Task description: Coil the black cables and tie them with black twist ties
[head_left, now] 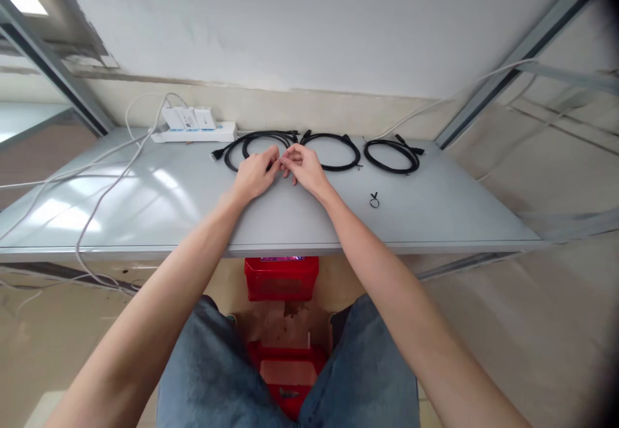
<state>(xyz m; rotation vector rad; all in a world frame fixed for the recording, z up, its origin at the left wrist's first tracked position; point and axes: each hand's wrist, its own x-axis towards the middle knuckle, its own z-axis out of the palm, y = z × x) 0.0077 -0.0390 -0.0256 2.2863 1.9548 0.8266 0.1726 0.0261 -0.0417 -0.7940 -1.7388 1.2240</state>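
My left hand (258,171) and my right hand (305,165) meet at the front right of a coiled black cable (227,157), fingertips pinched close together. Whatever lies between the fingers is too small or hidden to make out. My hands cover part of this coil; a plug shows at its left end. Just right of my right hand lies a second coiled black cable (358,155), with a small tie at its edge. A third black coil (394,171) rests farther right. In front of it is a loose black tie (374,202), bent into a small loop.
A white power strip (225,132) with several white adapters (205,118) stands against the wall at the back left. White cords (102,197) run across the grey table (300,225) and over its front edge. Metal posts (520,57) frame it. Below stands a red box (281,281).
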